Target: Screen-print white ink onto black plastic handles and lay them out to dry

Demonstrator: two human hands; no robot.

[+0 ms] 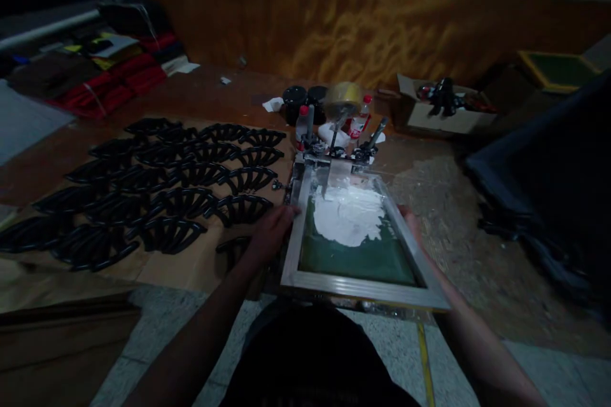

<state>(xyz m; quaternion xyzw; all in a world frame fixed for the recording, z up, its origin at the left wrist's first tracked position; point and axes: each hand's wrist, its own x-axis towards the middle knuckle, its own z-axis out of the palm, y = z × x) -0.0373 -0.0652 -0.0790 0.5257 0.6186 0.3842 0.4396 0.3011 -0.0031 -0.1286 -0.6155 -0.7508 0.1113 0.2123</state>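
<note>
- The screen point(363, 286) lay lower centre; left hand point(275, 229) and right hand point(412, 222) touched its sides, fingers part-hidden, grip unclear.
- Paste point(348, 216) covered upper mesh point(358, 264), lower yet uncoated.
- Black pieces point(181, 203) lay rowed, left.

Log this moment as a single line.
left grip: at frame, left edge | right grip: right edge, partly hidden | white paste: on green screen | black pieces: rows on cardboard
</note>
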